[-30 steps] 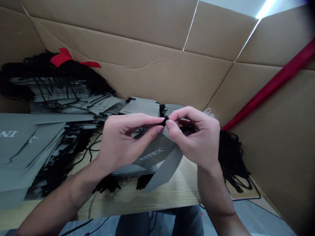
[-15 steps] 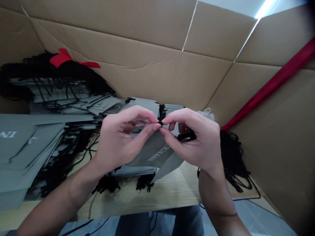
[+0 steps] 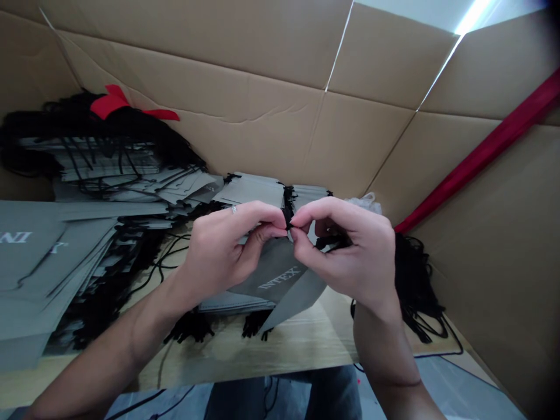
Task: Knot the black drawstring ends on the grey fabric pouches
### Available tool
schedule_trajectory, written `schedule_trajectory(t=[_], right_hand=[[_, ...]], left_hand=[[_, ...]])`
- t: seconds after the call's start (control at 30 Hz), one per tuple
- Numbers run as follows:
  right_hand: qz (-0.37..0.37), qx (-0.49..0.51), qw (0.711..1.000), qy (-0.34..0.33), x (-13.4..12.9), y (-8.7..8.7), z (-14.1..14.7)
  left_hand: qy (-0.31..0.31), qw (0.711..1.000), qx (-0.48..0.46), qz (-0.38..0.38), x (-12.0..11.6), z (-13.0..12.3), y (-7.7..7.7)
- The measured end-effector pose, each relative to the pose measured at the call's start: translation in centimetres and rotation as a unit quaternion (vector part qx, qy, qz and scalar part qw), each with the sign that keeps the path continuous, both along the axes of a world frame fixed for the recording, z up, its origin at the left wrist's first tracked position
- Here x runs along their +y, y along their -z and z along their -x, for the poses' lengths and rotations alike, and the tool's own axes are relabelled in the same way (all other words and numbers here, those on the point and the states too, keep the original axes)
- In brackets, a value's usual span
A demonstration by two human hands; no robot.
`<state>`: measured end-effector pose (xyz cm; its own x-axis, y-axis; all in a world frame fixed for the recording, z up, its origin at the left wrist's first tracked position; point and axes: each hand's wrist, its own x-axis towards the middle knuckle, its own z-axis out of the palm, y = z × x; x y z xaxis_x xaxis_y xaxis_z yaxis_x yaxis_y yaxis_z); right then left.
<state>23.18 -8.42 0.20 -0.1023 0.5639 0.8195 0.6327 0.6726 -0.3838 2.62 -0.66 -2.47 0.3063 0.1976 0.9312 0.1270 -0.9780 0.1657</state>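
Grey piece (image 3: 276,261) lettered INTEX slants, black cord (image 3: 329,241) pinched.

At six o'clock, white capitals (image 3: 279,279) are spelling INTEX on a dark grey sheet (image 3: 276,260), slanting up toward two o'clock. At nine o'clock, cut-off white letters (image 3: 16,237), seemingly NI, are showing on piled grey sheets (image 3: 26,274); a neighbouring letter (image 3: 56,248) is appearing unclear.

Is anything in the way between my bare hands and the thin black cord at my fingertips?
Nothing visible is: your left hand and right hand both pinch the thin black cord directly, with the flat grey, white-lettered piece below.
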Motion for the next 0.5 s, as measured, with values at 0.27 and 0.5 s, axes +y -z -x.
schedule_trajectory(t=[0.27,0.5], right_hand=[[0.025,0.11,0.992,-0.053,0.4,0.6,1.0],[0.058,0.128,0.989,-0.038,0.4,0.3,1.2]], left_hand=[[0.036,0.994,-0.086,0.054,0.2,-0.4,0.3],[0.017,0.998,-0.056,-0.012,1.0,-0.1,0.7]])
